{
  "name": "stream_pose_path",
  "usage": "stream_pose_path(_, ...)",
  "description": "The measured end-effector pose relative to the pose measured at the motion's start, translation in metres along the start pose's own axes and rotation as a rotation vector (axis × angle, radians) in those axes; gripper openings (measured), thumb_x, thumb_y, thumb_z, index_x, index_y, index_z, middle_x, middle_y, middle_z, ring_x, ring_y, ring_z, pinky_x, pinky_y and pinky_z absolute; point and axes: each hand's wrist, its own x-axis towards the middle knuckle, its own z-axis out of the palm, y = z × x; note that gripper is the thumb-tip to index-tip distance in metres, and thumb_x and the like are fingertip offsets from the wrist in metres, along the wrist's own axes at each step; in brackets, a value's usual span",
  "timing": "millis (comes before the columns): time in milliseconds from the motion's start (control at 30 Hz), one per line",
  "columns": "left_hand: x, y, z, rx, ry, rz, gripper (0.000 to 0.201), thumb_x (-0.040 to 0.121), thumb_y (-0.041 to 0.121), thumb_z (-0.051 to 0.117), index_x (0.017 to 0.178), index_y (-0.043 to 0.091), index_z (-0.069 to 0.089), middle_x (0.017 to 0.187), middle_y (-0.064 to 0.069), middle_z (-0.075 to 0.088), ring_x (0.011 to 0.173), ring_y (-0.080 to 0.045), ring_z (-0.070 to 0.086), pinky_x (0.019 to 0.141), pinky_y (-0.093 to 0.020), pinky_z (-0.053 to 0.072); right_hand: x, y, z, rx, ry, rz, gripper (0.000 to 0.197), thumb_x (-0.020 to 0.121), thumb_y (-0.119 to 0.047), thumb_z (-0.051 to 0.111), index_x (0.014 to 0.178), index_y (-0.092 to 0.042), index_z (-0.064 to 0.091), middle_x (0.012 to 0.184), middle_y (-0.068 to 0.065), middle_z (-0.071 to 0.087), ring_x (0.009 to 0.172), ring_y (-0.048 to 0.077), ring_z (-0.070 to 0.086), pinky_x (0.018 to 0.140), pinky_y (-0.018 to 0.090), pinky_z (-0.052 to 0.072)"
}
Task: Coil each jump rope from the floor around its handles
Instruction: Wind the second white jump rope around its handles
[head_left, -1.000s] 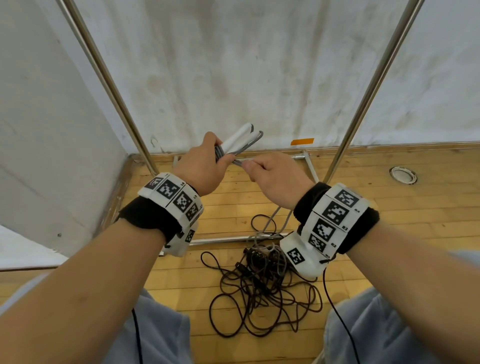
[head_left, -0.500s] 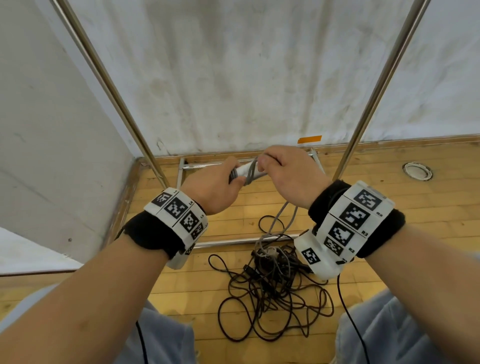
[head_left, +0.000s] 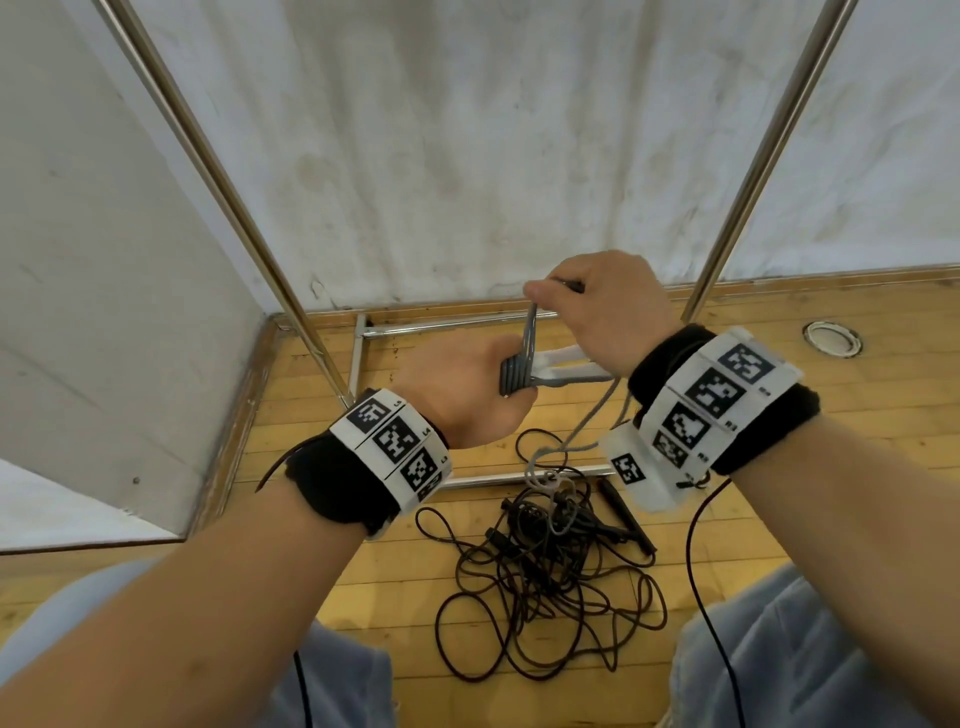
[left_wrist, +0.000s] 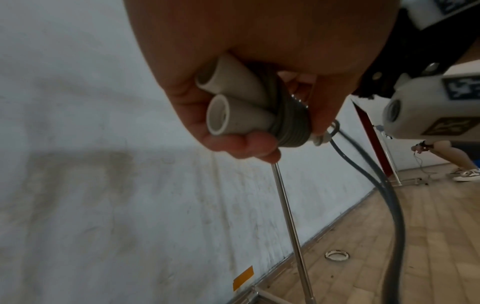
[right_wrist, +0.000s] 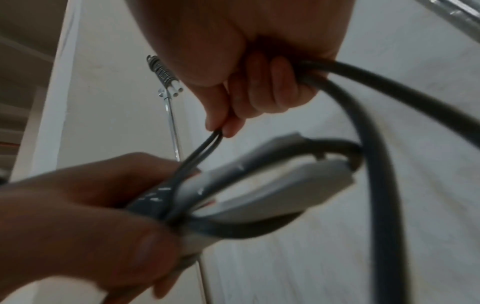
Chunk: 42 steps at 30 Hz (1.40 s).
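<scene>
My left hand (head_left: 467, 384) grips two white jump rope handles (head_left: 563, 358) held side by side, with several turns of grey rope (head_left: 514, 371) wound round them. The handle ends (left_wrist: 228, 102) poke out of the fist in the left wrist view. Above and to the right, my right hand (head_left: 597, 306) pinches a doubled strand of the grey rope (right_wrist: 207, 146) and lifts it over the handles. The loose grey rope (head_left: 587, 421) hangs down to the floor. A tangle of black jump ropes (head_left: 550, 571) with a black handle (head_left: 626, 514) lies on the wooden floor below.
A metal rack frame has slanted poles (head_left: 218, 171) and floor bars (head_left: 452, 325) around the work spot, in front of a white wall. A round floor fitting (head_left: 830, 338) sits at the right. Another person's legs (left_wrist: 457, 162) stand far off.
My right hand has carried the grey rope up and over the handles, from beside the left hand to above it. More turns now sit on the handles, which point right instead of up.
</scene>
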Motion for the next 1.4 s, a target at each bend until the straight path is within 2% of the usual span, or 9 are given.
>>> stream_pose_path(233, -0.008, 0.008, -0.023, -0.223, 0.047, 0.104, 0.023, 0.077, 0.045, 0.057, 0.089, 0.026, 0.063, 0.064, 0.006, 0.060, 0.058, -0.014, 0.055, 0.054, -0.031, 0.045, 0.008, 0.021, -0.019, 0.147, -0.171, 0.157, 0.059, 0.079, -0.052, 0.065, 0.057, 0.002, 0.054, 0.047, 0.002, 0.029, 0.042, 0.013, 0.028, 0.045, 0.021, 0.028)
stream_pose_path(400, -0.011, 0.014, -0.031, -0.471, 0.169, -0.047, 0.026, 0.073, 0.043, 0.068, 0.092, 0.028, 0.060, 0.066, 0.008, 0.058, 0.054, -0.006, 0.054, 0.049, -0.028, 0.044, 0.003, 0.034, -0.011, 0.268, -0.381, 0.216, 0.026, 0.094, -0.015, 0.054, 0.068, -0.019, 0.054, 0.055, -0.007, 0.045, 0.050, 0.011, 0.037, 0.046, 0.020, 0.032)
stream_pose_path(600, -0.006, 0.017, -0.043, -0.896, 0.270, -0.161, 0.025, 0.084, 0.022, 0.071, 0.102, 0.020, 0.054, 0.068, -0.010, 0.064, 0.046, -0.010, 0.054, 0.042, -0.029, 0.045, -0.012, 0.022, 0.015, 0.762, -0.397, 0.248, 0.030, 0.092, -0.044, 0.050, 0.072, -0.022, 0.058, 0.046, -0.013, 0.038, 0.039, 0.006, 0.027, 0.036, 0.018, 0.024)
stream_pose_path(700, -0.001, 0.018, -0.042, -0.989, 0.320, -0.219, 0.027, 0.090, 0.013, 0.064, 0.115, 0.011, 0.054, 0.068, -0.010, 0.060, 0.042, -0.006, 0.053, 0.039, -0.021, 0.041, -0.019, 0.015, 0.024, 0.661, -0.270, 0.169, 0.032, 0.098, -0.035, 0.042, 0.073, -0.019, 0.052, 0.044, -0.013, 0.039, 0.040, 0.005, 0.030, 0.041, 0.021, 0.026)
stream_pose_path(833, 0.005, 0.013, -0.042, -1.002, 0.339, -0.296, 0.020, 0.090, 0.015, 0.064, 0.105, 0.004, 0.058, 0.069, -0.015, 0.059, 0.040, -0.008, 0.052, 0.037, -0.020, 0.038, -0.030, 0.007, 0.035, 0.324, -0.139, -0.012, 0.023, 0.096, -0.024, 0.046, 0.076, -0.028, 0.053, 0.053, -0.014, 0.044, 0.050, 0.002, 0.039, 0.052, 0.021, 0.030)
stream_pose_path(1033, 0.007, 0.018, -0.039, -0.957, 0.233, -0.286, 0.024, 0.090, 0.021, 0.065, 0.103, 0.002, 0.058, 0.072, -0.013, 0.060, 0.040, -0.006, 0.053, 0.038, -0.021, 0.040, -0.020, 0.019, 0.041, -0.221, -0.116, 0.045, 0.015, 0.093, -0.027, 0.050, 0.087, -0.020, 0.062, 0.087, -0.002, 0.060, 0.094, 0.022, 0.053, 0.083, 0.037, 0.043)
stream_pose_path(1200, 0.009, 0.021, -0.041, -0.933, 0.210, -0.258, 0.025, 0.090, 0.021, 0.064, 0.103, 0.000, 0.057, 0.073, -0.013, 0.061, 0.041, -0.009, 0.054, 0.040, -0.022, 0.042, -0.021, 0.011, 0.050, 0.092, -0.202, 0.178, 0.020, 0.094, -0.029, 0.049, 0.084, -0.015, 0.059, 0.076, 0.001, 0.061, 0.068, 0.017, 0.055, 0.061, 0.031, 0.044)
stream_pose_path(1333, 0.008, 0.016, -0.044, -0.924, 0.217, -0.241, 0.023, 0.092, 0.024, 0.062, 0.104, 0.006, 0.054, 0.071, -0.010, 0.063, 0.045, -0.020, 0.057, 0.042, -0.022, 0.042, -0.024, 0.001, 0.049, 0.313, -0.332, 0.195, 0.038, 0.096, -0.041, 0.042, 0.078, -0.017, 0.065, 0.086, 0.007, 0.069, 0.078, 0.019, 0.059, 0.080, 0.042, 0.049)
stream_pose_path(1400, 0.008, 0.014, -0.044, -0.893, 0.229, -0.236, 0.022, 0.092, 0.026, 0.062, 0.106, 0.012, 0.052, 0.073, -0.007, 0.063, 0.047, -0.024, 0.059, 0.042, -0.020, 0.042, -0.023, 0.000, 0.045, 0.350, -0.367, 0.159, 0.037, 0.100, -0.038, 0.036, 0.087, -0.018, 0.064, 0.085, -0.003, 0.070, 0.082, 0.016, 0.062, 0.080, 0.032, 0.048)
